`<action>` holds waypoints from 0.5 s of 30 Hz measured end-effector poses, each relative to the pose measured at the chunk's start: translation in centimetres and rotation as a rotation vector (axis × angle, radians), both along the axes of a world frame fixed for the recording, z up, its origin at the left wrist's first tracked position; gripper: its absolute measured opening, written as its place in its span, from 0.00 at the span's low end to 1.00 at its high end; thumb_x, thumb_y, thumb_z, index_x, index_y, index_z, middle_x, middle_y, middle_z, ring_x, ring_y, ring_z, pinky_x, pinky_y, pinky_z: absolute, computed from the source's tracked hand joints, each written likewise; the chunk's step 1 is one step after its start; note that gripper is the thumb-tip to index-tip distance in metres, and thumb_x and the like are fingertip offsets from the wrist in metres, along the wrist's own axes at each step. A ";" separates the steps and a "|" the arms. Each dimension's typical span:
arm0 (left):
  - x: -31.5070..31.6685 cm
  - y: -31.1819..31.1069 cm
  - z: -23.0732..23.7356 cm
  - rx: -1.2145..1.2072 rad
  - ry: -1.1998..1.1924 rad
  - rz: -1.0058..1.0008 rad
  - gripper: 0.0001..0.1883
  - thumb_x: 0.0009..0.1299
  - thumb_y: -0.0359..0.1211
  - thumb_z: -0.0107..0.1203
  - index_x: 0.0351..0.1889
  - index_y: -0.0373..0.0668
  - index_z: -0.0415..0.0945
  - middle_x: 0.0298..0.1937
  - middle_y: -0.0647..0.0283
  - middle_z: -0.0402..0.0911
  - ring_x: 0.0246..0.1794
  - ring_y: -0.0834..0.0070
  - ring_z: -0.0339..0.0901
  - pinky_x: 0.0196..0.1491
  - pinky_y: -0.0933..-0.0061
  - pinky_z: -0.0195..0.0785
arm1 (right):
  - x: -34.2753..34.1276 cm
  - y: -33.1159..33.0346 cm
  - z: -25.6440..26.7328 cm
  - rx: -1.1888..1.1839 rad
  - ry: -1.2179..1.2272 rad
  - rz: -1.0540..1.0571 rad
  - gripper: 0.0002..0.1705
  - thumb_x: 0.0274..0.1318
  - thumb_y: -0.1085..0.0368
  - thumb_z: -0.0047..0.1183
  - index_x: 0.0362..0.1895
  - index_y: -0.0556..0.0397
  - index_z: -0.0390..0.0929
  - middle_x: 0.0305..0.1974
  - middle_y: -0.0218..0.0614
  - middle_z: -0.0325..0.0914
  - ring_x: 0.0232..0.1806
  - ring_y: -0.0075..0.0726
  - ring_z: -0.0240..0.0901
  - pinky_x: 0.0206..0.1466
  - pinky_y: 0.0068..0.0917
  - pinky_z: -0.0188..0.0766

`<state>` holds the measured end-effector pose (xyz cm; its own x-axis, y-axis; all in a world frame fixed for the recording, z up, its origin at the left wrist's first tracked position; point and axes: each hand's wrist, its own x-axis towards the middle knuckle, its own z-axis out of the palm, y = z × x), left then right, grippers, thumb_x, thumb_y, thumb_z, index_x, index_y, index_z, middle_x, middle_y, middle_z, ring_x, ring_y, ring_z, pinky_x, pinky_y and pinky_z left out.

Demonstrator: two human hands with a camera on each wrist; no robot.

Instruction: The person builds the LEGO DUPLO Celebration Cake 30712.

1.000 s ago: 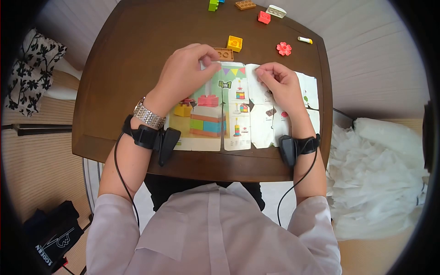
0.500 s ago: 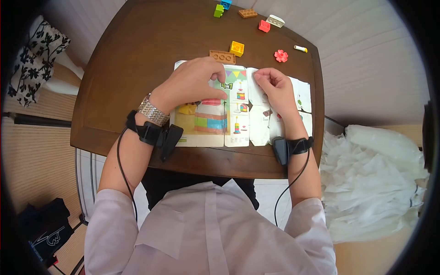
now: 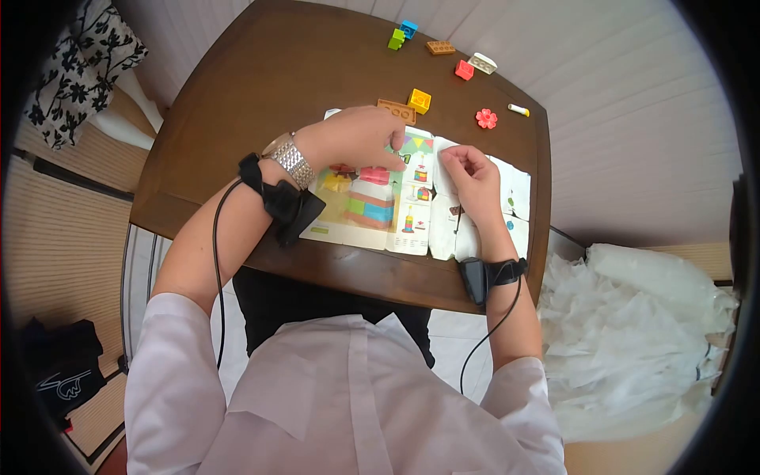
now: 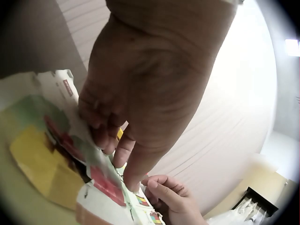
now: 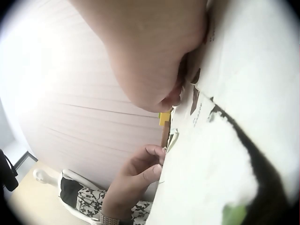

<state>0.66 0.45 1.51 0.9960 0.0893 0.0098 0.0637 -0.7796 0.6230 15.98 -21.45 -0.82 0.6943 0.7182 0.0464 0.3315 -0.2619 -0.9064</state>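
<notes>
A torn sheet of printed card (image 3: 336,227) lies on the table, with a brick-cake picture at left and mostly white panels (image 3: 442,233) at right. My left hand (image 3: 360,138) hovers low over the cake picture. Its thumb and index finger reach to the strip of small pictures, a gap between them in the head view; close up, they come right to a seam (image 4: 123,180). On the white panel, near its top left, rests my right hand (image 3: 477,184), fingers loosely curled and thumb tip close to the index finger. Nothing shows in either hand.
Just behind the card lie a brown brick plate (image 3: 398,111) and a yellow brick (image 3: 419,100). Farther back are green (image 3: 396,39), blue (image 3: 408,29), brown (image 3: 441,47), red (image 3: 465,70) and white (image 3: 483,62) bricks. A pink flower piece (image 3: 486,119) and a small white-yellow cylinder (image 3: 518,110) sit at right.
My left hand has moved from the card's top edge down and to the right, toward the small pictures. My right hand stays on the white panel. The head view has shifted slightly.
</notes>
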 end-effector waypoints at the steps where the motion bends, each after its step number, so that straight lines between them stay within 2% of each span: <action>1: 0.1 -0.2 0.1 -0.009 0.047 0.045 0.19 0.62 0.48 0.71 0.38 0.44 0.81 0.34 0.64 0.79 0.40 0.66 0.78 0.43 0.64 0.71 | 0.1 -0.1 -0.1 0.001 -0.005 0.001 0.08 0.66 0.65 0.64 0.41 0.57 0.87 0.27 0.18 0.74 0.28 0.11 0.64 0.31 0.15 0.63; 5: 0.2 -0.4 0.0 0.050 -0.067 0.028 0.19 0.60 0.48 0.72 0.35 0.45 0.81 0.33 0.59 0.84 0.38 0.60 0.83 0.44 0.59 0.74 | 0.3 0.3 -0.6 0.036 -0.008 0.003 0.07 0.66 0.65 0.63 0.41 0.57 0.87 0.26 0.18 0.74 0.27 0.11 0.63 0.29 0.15 0.62; 7: 0.3 -0.2 0.1 0.080 -0.050 -0.004 0.18 0.61 0.48 0.72 0.34 0.45 0.80 0.29 0.66 0.79 0.34 0.67 0.79 0.39 0.64 0.70 | 0.1 0.4 -0.5 0.023 0.027 0.000 0.07 0.66 0.65 0.63 0.41 0.57 0.86 0.25 0.18 0.73 0.26 0.11 0.63 0.29 0.15 0.61; 10: 0.5 0.2 0.5 0.017 0.031 -0.021 0.19 0.60 0.48 0.73 0.32 0.45 0.80 0.27 0.66 0.78 0.32 0.68 0.78 0.38 0.65 0.69 | 0.0 0.0 -0.7 0.030 0.046 -0.006 0.07 0.66 0.65 0.63 0.41 0.56 0.86 0.25 0.18 0.74 0.25 0.11 0.62 0.28 0.15 0.60; 15: 0.6 0.9 -0.1 -0.033 -0.011 -0.011 0.19 0.59 0.48 0.73 0.31 0.45 0.80 0.26 0.66 0.78 0.30 0.68 0.77 0.37 0.65 0.69 | -0.2 0.1 0.2 -0.037 0.032 -0.003 0.07 0.66 0.66 0.63 0.41 0.57 0.86 0.26 0.18 0.75 0.26 0.10 0.64 0.29 0.15 0.63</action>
<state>1.25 1.40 1.44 0.9968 0.0783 0.0183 0.0477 -0.7591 0.6493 15.75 -21.31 -0.59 0.6971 0.7170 -0.0020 0.3019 -0.2961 -0.9062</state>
